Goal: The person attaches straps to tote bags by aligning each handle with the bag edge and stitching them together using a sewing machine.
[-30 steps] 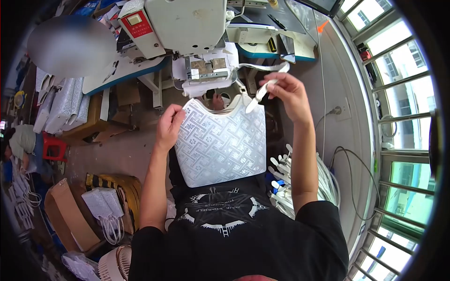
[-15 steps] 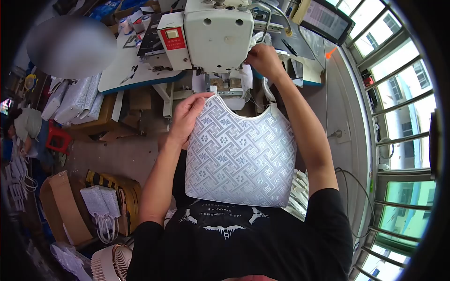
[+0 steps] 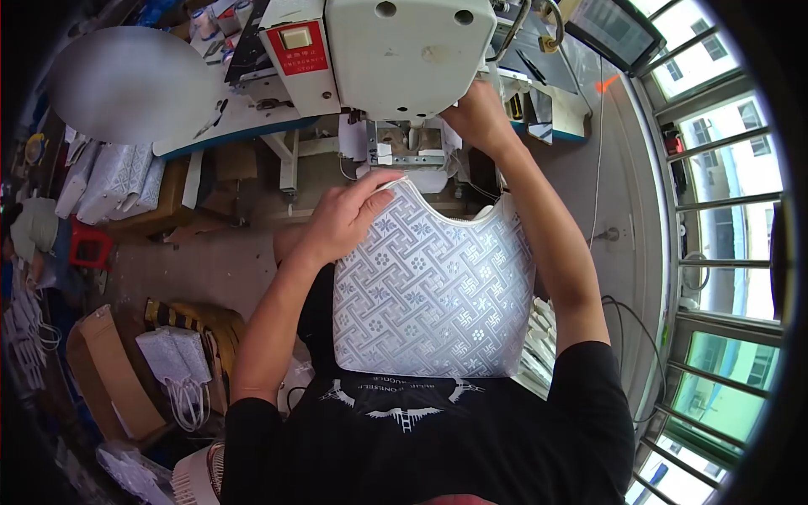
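A silver-white handbag [image 3: 433, 295] with a grey geometric and floral pattern hangs upright against the front of my black shirt. Its curved top opening, edged with a zipper, faces the sewing machine [image 3: 404, 59]. My left hand [image 3: 349, 215] is closed on the bag's upper left corner, thumb on the patterned front. Beside the right edge of the machine head, my right hand [image 3: 480, 118] is raised with curled fingers. The machine head covers its fingertips, so what they hold cannot be seen. Below the head, the needle area and metal plate [image 3: 412, 157] lie just beyond the bag.
Scissors [image 3: 212, 119] lie on the white worktable [image 3: 177, 145] to the left. Patterned bags [image 3: 118, 181] are stacked below it, with more bags [image 3: 174, 358] by a cardboard box [image 3: 114, 370]. A monitor [image 3: 614, 34] stands far right, beside barred windows [image 3: 724, 219]. A blurred patch covers the upper left.
The view has moved closer to the machine. My left hand and the bag's corner have shifted slightly right. My right hand has come lower, and its fingertips are now hidden behind the machine head.
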{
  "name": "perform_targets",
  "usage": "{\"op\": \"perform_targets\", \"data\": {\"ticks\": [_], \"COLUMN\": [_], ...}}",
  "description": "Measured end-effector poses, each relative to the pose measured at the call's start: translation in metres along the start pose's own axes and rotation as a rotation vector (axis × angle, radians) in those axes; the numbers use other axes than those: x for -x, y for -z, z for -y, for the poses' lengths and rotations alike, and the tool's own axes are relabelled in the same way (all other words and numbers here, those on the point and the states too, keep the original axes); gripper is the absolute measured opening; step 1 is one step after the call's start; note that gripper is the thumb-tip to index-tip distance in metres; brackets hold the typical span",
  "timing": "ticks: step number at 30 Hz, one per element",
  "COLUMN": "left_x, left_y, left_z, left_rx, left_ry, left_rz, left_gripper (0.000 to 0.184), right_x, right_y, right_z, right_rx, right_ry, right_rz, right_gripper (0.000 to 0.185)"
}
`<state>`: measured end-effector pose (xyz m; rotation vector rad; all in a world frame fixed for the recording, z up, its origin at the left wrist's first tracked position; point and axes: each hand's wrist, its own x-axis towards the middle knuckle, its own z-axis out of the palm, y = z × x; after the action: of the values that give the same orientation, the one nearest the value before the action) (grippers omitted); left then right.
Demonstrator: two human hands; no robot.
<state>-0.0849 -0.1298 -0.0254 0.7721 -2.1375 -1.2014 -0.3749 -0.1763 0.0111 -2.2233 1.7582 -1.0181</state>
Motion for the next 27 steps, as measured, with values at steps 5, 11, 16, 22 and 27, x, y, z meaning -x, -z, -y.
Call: {"op": "perform_targets", "data": {"ticks": [5,11,16,22,27], "left_x": [-0.004,-0.007,-0.001,-0.008,-0.012], "left_y": [0.0,0.004,0.002,0.001,0.0], "left_z": [-0.015,-0.023,-0.012,-0.019,-0.018], "left_rx": [-0.341,-0.487,-0.581,-0.615,-0.598], "left_ry": [-0.188,-0.086,-0.18,-0.083,-0.028], "left_rz": [0.055,0.158,0.13,0.122,0.143], "left_gripper": [0.046,0.051,0.052,0.053,0.053], "right_x": [0.014,0.015,0.017,0.015,0.009], "right_y": [-0.015,-0.014,-0.012,-0.011,-0.003], "right_z": [0.015,0.025,0.02,0.015,0.015], "right_rx": [0.005,0.039,0.071,0.119,0.012], "right_ry": [0.125,0.109,0.147,0.188,0.27], "right_rz": [-0.045,-0.081,-0.073,-0.085,-0.001], "right_gripper": [0.015,0.027,0.027,0.029,0.021]}}
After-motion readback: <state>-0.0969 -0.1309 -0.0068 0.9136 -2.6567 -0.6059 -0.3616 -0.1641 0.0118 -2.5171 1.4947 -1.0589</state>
